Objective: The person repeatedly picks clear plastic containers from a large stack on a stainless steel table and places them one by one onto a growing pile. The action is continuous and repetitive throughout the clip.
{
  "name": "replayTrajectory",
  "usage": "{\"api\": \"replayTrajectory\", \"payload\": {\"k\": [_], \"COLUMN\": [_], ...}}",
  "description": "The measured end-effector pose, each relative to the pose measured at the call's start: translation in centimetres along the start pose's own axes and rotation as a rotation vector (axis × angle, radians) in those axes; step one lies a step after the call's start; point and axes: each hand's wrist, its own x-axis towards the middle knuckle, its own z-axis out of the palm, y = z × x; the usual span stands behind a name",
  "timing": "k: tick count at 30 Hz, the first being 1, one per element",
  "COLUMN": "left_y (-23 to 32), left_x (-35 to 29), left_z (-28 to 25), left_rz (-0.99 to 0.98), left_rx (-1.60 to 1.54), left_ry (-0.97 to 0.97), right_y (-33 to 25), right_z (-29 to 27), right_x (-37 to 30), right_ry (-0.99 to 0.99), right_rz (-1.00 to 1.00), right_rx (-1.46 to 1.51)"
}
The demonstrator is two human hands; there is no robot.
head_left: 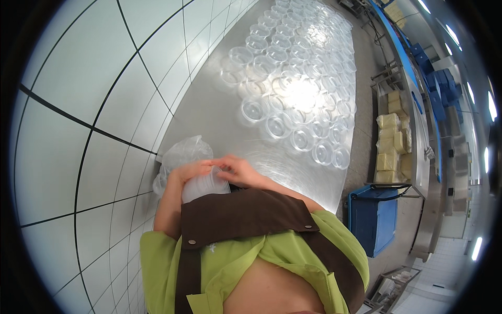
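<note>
Close to my body at the table's near left, a nested stack of clear plastic bowls (pixel 203 187) lies on its side, partly hidden behind my brown apron. My left hand (pixel 194 169) curls over the far side of the stack. Against its rims my right hand (pixel 234 166) bends its fingers, close to the left fingertips. A crumpled clear plastic bag (pixel 187 149) lies just beyond my left hand, by the wall. Many single clear bowls (pixel 280 125) stand in rows across the steel table (pixel 209 112), farther off; glare blurs some of them.
A white tiled wall (pixel 57 141) runs along the left side of the table. To the right, past a strip of floor, stand a blue bin (pixel 372 220) and a steel bench with wrapped pale yellow blocks (pixel 388 141). Blue crates (pixel 442 83) are stacked farther back.
</note>
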Motion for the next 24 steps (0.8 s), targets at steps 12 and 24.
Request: {"api": "replayTrajectory", "payload": {"k": [12, 24], "left_y": [-0.5, -1.6], "left_x": [-4.9, -4.9], "left_z": [0.2, -0.1], "left_rz": [0.065, 0.186], "left_rx": [0.19, -0.03], "left_ry": [0.156, -0.072], "right_y": [4.1, 1.0], "right_z": [-3.4, 1.4], "right_x": [10.1, 4.2], "right_ry": [0.468, 0.007], "right_rz": [0.48, 0.065], "right_rx": [0.378, 0.221]}}
